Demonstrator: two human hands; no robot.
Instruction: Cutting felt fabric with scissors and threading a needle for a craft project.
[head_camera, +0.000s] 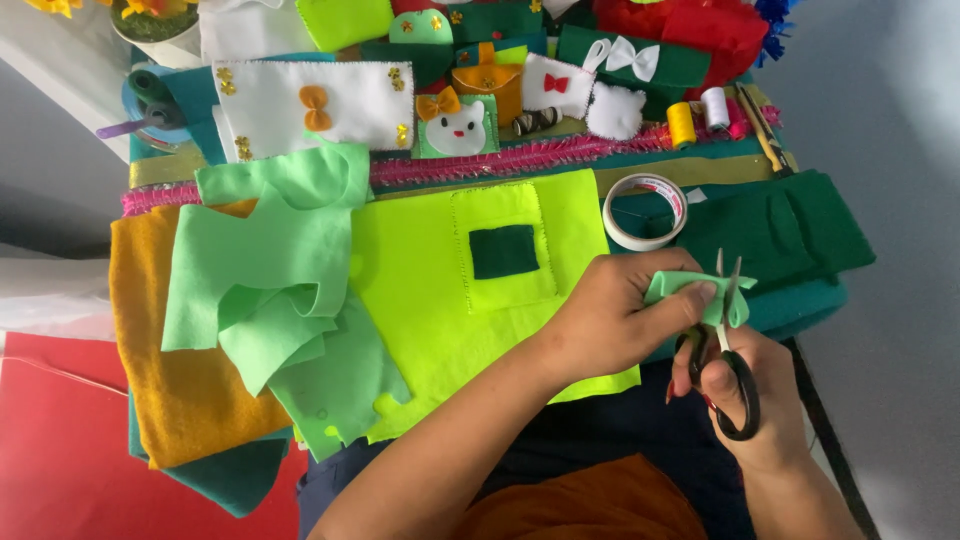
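My left hand (612, 318) pinches a small piece of light green felt (690, 290) between thumb and fingers. My right hand (748, 400) grips black-handled scissors (726, 340), whose blades point up and are closed partly into the felt piece. Both hands hover over the front right of a low table, above my lap. Just left of my hands lies a bright yellow-green felt sheet (440, 290) with a stitched pocket and a dark green square (503, 251) on it.
Crumpled light green felt (270, 270) lies on mustard felt (180, 390) at the left. A roll of tape (645, 211) sits on dark green felt (790, 230). Felt pouches, thread spools (681, 124) and a pink fringe strip (520, 158) fill the back. Red fabric (60, 440) lies bottom left.
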